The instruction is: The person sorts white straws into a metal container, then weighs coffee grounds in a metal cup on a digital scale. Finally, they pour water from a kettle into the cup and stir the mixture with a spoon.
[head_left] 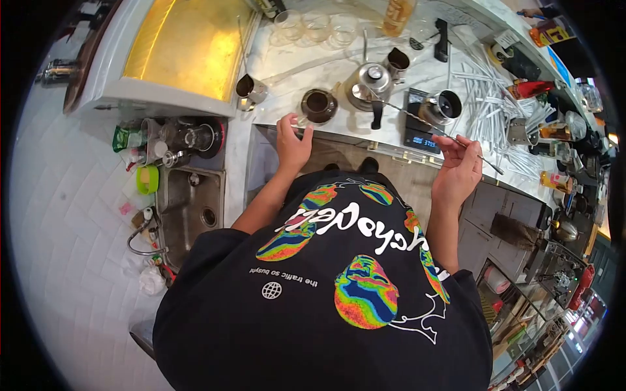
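My left hand (pixel 294 142) is at the counter's front edge, thumb and forefinger apart, right beside a round glass coffee pot (pixel 319 106) of dark liquid. In my right hand (pixel 459 168) is a long twisted bar spoon (pixel 417 117), pinched between thumb and fingers. Its shaft slants up and left past a metal cup (pixel 446 107), its far end overlapping the steel kettle (pixel 369 86) in this view. The cup, dark inside, stands on a black digital scale (pixel 420 141) with a lit display. Behind the kettle is a small metal pitcher (pixel 396 60).
Another metal pitcher (pixel 251 89) stands left of the coffee pot. Clear glasses (pixel 315 27) and an amber bottle (pixel 398 16) are at the back. Wrapped straws (pixel 486 107) lie scattered on the right. A steel sink (pixel 189 212) sits to my left.
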The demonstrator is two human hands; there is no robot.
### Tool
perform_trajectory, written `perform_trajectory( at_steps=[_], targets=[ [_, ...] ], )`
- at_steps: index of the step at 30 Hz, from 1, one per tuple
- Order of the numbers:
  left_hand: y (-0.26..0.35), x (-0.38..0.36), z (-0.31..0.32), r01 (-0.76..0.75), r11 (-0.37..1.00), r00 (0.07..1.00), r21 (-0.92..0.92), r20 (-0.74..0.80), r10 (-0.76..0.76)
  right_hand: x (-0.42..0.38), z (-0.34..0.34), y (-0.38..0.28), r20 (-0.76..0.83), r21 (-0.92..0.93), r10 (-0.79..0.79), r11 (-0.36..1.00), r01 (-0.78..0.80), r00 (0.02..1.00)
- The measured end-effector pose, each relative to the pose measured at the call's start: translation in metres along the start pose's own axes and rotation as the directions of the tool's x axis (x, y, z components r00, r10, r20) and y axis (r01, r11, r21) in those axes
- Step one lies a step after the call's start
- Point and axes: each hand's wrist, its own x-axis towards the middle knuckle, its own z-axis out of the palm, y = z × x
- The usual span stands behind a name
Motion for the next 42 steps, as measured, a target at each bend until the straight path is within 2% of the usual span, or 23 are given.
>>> perform_trajectory(
  at_steps=[1, 2, 4, 5, 8, 9, 12, 13, 16, 19, 20, 22, 25, 28, 31, 34, 42],
  targets=[
    [-0.019, 0.001, 0.004, 0.068, 0.995, 0.997, 0.071, 0.04, -0.071, -0.006, 0.007, 0.006, -0.001, -0.007, 0.011, 1.0, -0.011, 1.0],
    [-0.034, 0.006, 0.009, 0.225, 0.973, 0.965, -0.045, 0.149, -0.216, -0.01, 0.013, 0.011, -0.001, -0.017, 0.018, 1.0, -0.018, 1.0],
    [-0.056, 0.016, 0.02, 0.539, 0.813, 0.81, -0.219, 0.402, -0.428, -0.019, 0.024, 0.023, -0.013, -0.031, 0.042, 0.999, -0.043, 0.999],
    [-0.052, 0.018, 0.021, 0.586, 0.768, 0.778, -0.258, 0.447, -0.443, -0.025, 0.028, 0.028, -0.022, -0.04, 0.057, 0.998, -0.058, 0.998],
    [-0.073, 0.023, 0.033, 0.389, 0.913, 0.832, -0.122, 0.472, -0.291, -0.036, 0.042, 0.038, -0.027, -0.093, 0.053, 0.994, -0.055, 0.998],
    [-0.072, 0.024, 0.03, 0.374, 0.924, 0.806, -0.082, 0.522, -0.28, -0.04, 0.048, 0.038, -0.019, -0.118, 0.049, 0.992, -0.051, 0.999],
    [-0.06, 0.018, 0.028, 0.574, 0.693, 0.772, -0.436, 0.57, -0.281, -0.043, 0.055, 0.046, -0.02, -0.143, 0.043, 0.989, -0.045, 0.999],
    [-0.06, 0.018, 0.027, 0.607, 0.642, 0.758, -0.468, 0.582, -0.293, -0.044, 0.057, 0.047, -0.018, -0.149, 0.04, 0.988, -0.042, 0.999],
    [-0.068, 0.019, 0.016, 0.585, 0.623, 0.773, -0.519, 0.59, -0.234, -0.048, 0.067, 0.045, 0.016, -0.171, 0.011, 0.985, -0.008, 1.0],
    [-0.072, 0.018, 0.003, 0.544, 0.481, 0.819, -0.687, 0.56, -0.126, -0.056, 0.073, 0.04, 0.08, -0.234, -0.034, 0.971, 0.052, 0.996],
    [-0.072, 0.019, -0.005, 0.536, 0.471, 0.823, -0.701, 0.557, -0.107, -0.059, 0.076, 0.036, 0.098, -0.245, -0.05, 0.967, 0.073, 0.994],
    [-0.065, 0.022, -0.023, 0.515, 0.45, 0.833, -0.73, 0.55, -0.061, -0.066, 0.084, 0.026, 0.13, -0.263, -0.091, 0.957, 0.123, 0.987],
    [-0.034, 0.022, -0.049, 0.466, 0.332, 0.873, -0.82, 0.487, -0.025, -0.078, 0.098, 0.011, 0.24, -0.307, -0.172, 0.92, 0.242, 0.956],
    [-0.013, 0.021, -0.07, 0.48, 0.27, 0.869, -0.835, 0.495, -0.016, -0.087, 0.107, 0.002, 0.354, -0.463, -0.283, 0.775, 0.43, 0.891],
    [-0.001, 0.019, -0.084, 0.483, 0.241, 0.87, -0.842, 0.493, -0.022, -0.088, 0.117, 0.003, 0.468, -0.39, -0.395, 0.711, 0.586, 0.79],
    [-0.009, 0.014, -0.084, 0.474, 0.225, 0.873, -0.851, 0.487, 0.005, -0.088, 0.123, 0.005, 0.525, -0.332, -0.405, 0.713, 0.618, 0.749],
    [-0.009, 0.013, -0.091, 0.451, 0.283, 0.882, -0.847, 0.471, 0.003, -0.095, 0.131, 0.002, 0.621, -0.308, -0.392, 0.674, 0.672, 0.678]
  ],
)
